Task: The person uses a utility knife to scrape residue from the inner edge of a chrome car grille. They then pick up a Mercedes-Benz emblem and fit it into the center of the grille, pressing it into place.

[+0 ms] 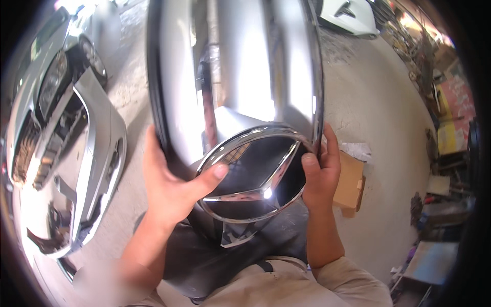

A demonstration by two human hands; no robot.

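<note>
A shiny chrome car grille (245,61) with broad bars and a dark rim stretches away from me. At its near end sits a round emblem (255,171), black inside a chrome ring with chrome spokes. My left hand (171,192) grips the grille's left edge, its thumb reaching over onto the emblem. On the opposite edge my right hand (323,179) is closed, with the thumb at the emblem's ring. The fingertips of both hands are partly hidden behind the grille. Dark cloth over my lap (204,266) lies beneath it.
To the left, a detached silver bumper (105,146) lies on the floor beside a silver car (43,66) with its front opened up. A cardboard box (350,179) is close by my right hand. Farther off are a white panel (350,15) and cluttered parts (440,210) along the right side.
</note>
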